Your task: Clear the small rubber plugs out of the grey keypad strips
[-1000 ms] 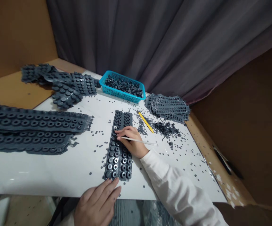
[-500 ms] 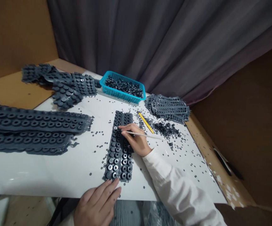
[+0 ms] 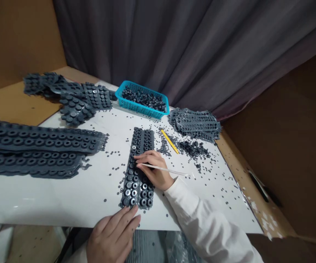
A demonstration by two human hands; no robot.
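R hand (image 3: 154, 170) pinched shut on thin white stick (image 3: 166, 170), pen-grip, tip down on the rubber strip (image 3: 143, 137) approx mid-length. Vs 0.5 s ago the tip has dropped back toward the person by a few rows; strip itself hasn't shifted, so prob. working cell by cell along it. L hand (image 3: 114, 237) flat, fingers loosely together, gripping nothing, tips touching strip's near end, pinning it. Strip lies lengthwise at centre of white table (image 3: 65, 193), glossy top. Strip = dark grey matte rubber w/ rows of round raised rings, some showing pale centres. Small flat grey discs (image 3: 201, 171) scattered around. Blue mesh basket (image 3: 119, 95) w/ dark bits behind; yellow stick (image 3: 169, 141) beside strip.
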